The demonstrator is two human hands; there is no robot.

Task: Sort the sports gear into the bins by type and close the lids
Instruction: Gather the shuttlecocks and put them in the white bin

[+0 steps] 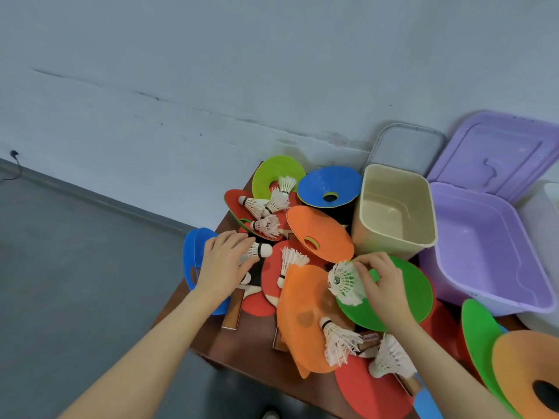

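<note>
A brown table (254, 343) holds a heap of flat disc cones in orange (320, 234), green (402, 291) and blue (329, 186), red table-tennis paddles (272, 276) and several white shuttlecocks. My left hand (225, 261) lies over one shuttlecock (261, 250), fingers round its feathers. My right hand (382, 282) pinches another shuttlecock (344, 282) above the green cone. An empty beige bin (396, 207) and an empty purple bin (484, 246) stand open at the right.
The purple lid (499, 152) and a grey lid (405, 146) lean against the white wall behind the bins. A white bin (544, 213) edge shows far right. More cones (514, 358) sit at the lower right. Grey floor (75, 267) lies left of the table.
</note>
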